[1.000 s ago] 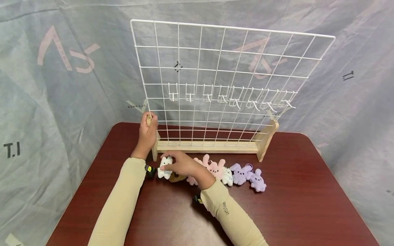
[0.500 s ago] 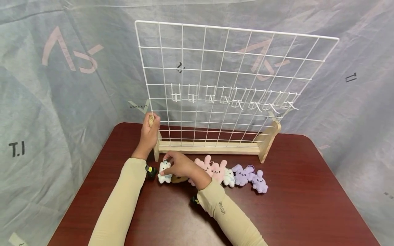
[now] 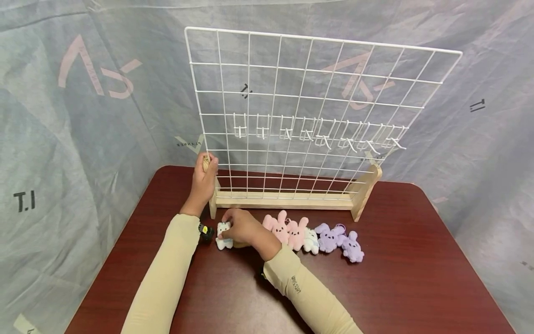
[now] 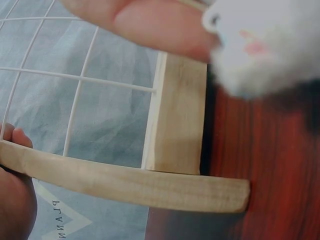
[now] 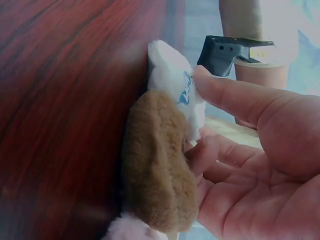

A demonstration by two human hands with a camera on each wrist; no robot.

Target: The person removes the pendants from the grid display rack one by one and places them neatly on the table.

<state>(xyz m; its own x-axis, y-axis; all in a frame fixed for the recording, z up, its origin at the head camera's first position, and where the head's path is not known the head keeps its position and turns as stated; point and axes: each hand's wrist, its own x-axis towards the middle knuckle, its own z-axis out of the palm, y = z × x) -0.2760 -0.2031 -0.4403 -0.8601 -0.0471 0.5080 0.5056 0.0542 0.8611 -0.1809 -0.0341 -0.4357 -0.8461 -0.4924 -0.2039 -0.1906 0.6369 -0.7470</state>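
My left hand (image 3: pixel 203 174) grips the left wooden end piece (image 4: pixel 125 182) of a stand that bears a white wire grid (image 3: pixel 292 97). At the left end of a row of small plush toys, my right hand (image 3: pixel 248 229) holds a white plush keychain (image 3: pixel 224 242) between thumb and fingers. In the right wrist view, the thumb presses on its front beside blue markings. A brown plush toy (image 5: pixel 160 165) lies right against it, mostly hidden under the hand in the head view. A white ring (image 4: pixel 212 21) on the white plush shows beside a finger in the left wrist view.
Several white hooks (image 3: pixel 239 131) hang in a row across the grid. To the right of my right hand lie pink plush bunnies (image 3: pixel 297 235), another white plush (image 3: pixel 310 241) and purple plush toys (image 3: pixel 330 238). They rest on a dark red table (image 3: pixel 396 287) before a grey curtain (image 3: pixel 104 153).
The white plush has come down slightly toward the table's front. My right fingers now cover its top, where its ring showed half a second ago. The left hand keeps its grip; the head view shifted slightly.
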